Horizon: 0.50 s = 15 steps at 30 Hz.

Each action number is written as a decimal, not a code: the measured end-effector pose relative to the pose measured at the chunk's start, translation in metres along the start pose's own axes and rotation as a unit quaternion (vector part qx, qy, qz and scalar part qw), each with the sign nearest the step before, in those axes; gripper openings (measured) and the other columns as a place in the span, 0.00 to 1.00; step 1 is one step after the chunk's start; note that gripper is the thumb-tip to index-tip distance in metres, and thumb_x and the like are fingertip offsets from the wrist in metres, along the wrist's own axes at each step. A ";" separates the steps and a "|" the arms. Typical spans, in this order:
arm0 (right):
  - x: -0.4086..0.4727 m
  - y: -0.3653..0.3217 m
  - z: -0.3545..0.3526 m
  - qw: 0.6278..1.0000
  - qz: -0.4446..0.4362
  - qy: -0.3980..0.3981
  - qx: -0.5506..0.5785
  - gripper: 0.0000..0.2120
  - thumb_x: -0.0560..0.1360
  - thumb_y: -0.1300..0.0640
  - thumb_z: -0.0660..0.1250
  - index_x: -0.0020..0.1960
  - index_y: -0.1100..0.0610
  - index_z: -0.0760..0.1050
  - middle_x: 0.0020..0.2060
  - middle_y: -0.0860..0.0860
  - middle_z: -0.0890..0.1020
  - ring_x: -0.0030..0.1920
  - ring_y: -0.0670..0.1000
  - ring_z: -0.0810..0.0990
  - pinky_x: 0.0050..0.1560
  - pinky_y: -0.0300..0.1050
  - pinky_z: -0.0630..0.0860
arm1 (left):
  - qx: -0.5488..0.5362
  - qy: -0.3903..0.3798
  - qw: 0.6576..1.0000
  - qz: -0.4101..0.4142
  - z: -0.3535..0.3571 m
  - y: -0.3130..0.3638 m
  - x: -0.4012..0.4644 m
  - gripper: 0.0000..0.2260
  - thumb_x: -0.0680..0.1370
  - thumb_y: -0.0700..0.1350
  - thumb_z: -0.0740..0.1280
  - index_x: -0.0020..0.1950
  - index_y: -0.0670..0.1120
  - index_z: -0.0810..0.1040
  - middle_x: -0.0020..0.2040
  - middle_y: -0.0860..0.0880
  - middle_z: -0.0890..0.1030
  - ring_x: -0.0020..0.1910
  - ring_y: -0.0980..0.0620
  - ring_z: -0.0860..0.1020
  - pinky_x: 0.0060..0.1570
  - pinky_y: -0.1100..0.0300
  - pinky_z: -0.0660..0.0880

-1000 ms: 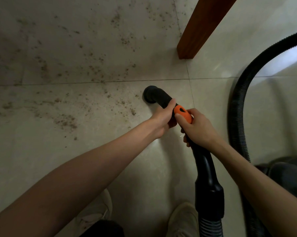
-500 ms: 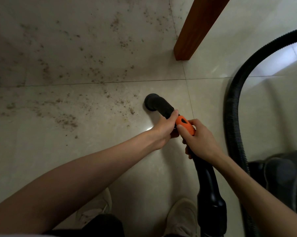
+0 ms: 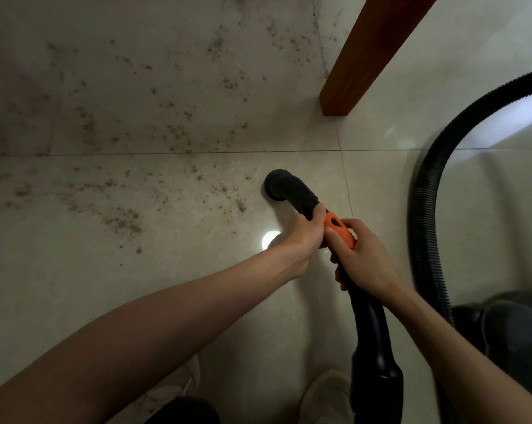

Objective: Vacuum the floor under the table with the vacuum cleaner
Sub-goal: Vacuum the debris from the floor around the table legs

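Note:
A black vacuum wand (image 3: 369,325) runs from the bottom of the view up to a round black nozzle (image 3: 279,184) that sits on the pale tiled floor (image 3: 166,270). My left hand (image 3: 304,237) grips the wand just behind the nozzle bend. My right hand (image 3: 362,258) grips it further back, thumb on the orange slider (image 3: 338,229). Brown crumbs and dirt (image 3: 124,221) lie scattered over the tiles left of and beyond the nozzle.
A brown wooden table leg (image 3: 362,56) stands on the floor beyond the nozzle, to the right. The ribbed black hose (image 3: 427,209) loops along the right side to the dark vacuum body (image 3: 512,332). My two light shoes (image 3: 326,396) are at the bottom.
Both hands have drawn the wand slightly back toward me, so the nozzle sits a little lower and to the right. The view has tilted a bit; the grips are unchanged.

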State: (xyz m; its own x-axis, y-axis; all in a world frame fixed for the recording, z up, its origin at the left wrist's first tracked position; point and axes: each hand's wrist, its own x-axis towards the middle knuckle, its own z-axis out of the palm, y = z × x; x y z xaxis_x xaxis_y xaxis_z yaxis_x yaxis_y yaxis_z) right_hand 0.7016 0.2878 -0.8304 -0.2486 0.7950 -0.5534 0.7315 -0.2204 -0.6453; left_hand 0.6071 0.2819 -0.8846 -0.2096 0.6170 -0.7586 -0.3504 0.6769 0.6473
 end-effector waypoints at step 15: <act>0.039 -0.037 -0.005 0.997 -0.021 -0.070 0.013 0.13 0.80 0.48 0.61 0.55 0.58 0.73 0.33 0.55 0.76 0.22 0.47 0.75 0.24 0.40 0.74 | -0.091 0.020 0.996 0.008 -0.026 0.039 0.020 0.15 0.79 0.52 0.62 0.54 0.40 0.73 0.54 0.40 0.80 0.53 0.44 0.79 0.58 0.49 0.76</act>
State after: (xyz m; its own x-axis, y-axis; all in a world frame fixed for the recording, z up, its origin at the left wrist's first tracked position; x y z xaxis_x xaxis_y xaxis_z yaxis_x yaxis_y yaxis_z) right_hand 0.6677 0.3302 -0.8255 -0.3664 0.7182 -0.5916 0.7020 -0.2040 -0.6824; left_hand 0.5652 0.3100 -0.8760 -0.2521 0.6086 -0.7524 -0.5048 0.5806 0.6388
